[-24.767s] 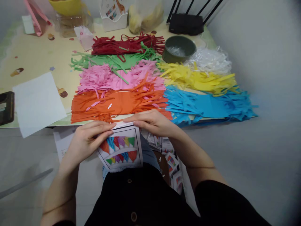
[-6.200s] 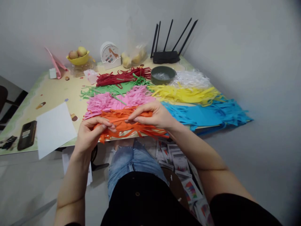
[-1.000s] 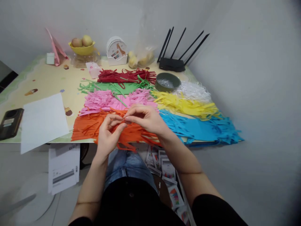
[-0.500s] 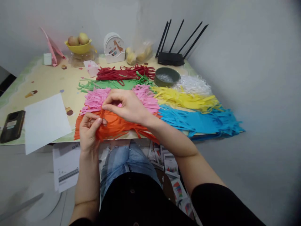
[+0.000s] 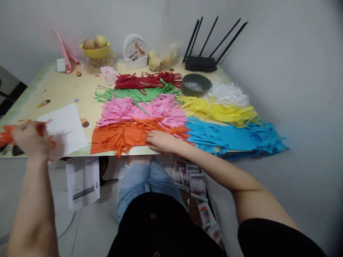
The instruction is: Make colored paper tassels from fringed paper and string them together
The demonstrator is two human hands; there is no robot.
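Observation:
My left hand point(image 5: 33, 139), smeared by motion, is closed on a fringed piece of orange tissue paper point(image 5: 6, 135) at the far left, above the white sheet. The fingers of my right hand point(image 5: 162, 141) lie loosely on the right part of the orange tissue paper pile point(image 5: 134, 135) at the table's front edge. Behind that pile are fringed bundles of pink point(image 5: 143, 111), green point(image 5: 136, 94) and dark red tissue paper point(image 5: 144, 80). Blue point(image 5: 235, 135), yellow point(image 5: 219, 111) and white bundles point(image 5: 227, 94) spread to the right.
A white sheet point(image 5: 64, 123) lies at left, beside a partly hidden dark phone point(image 5: 17, 150). At the back stand a yellow fruit bowl point(image 5: 96, 53), a coaster holder point(image 5: 136, 62) and a black router point(image 5: 200, 63). A dark green round bowl point(image 5: 197, 85) sits near the white bundle.
My left hand has moved far left with orange tissue paper in it. My right hand has dropped onto the orange pile. The view has shifted slightly.

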